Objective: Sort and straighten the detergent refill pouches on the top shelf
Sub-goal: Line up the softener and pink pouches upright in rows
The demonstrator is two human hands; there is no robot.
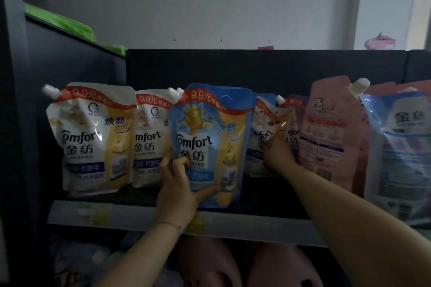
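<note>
**Top shelf** [130, 215]: a row of refill pouches standing spout-up.

**Blue pouch** [207, 142]: mid-row, forward of the rest, its bottom edge over the shelf lip. Probably drawn out for re-filing by colour.

**Left hand** [177, 186]: arm raised from six o'clock. The grip is closed on the blue pouch's lower-left corner, thumb across its front.

**Right hand** [277, 151]: at three o'clock of the blue pouch, arm outstretched. Fingers lie on the leaning pouches [262, 123], likely steadying them. Whether the grip is closed cannot be told.

**White pouches** [93, 137]: at nine o'clock.

**Pink pouch** [331, 130]: further out at three o'clock.

The bear-printed Comfort pouch [210, 142] is coloured blue and yellow, the leftmost Comfort pouch [93, 140] white and yellow, the barcoded pouch [331, 133] pink.
</note>
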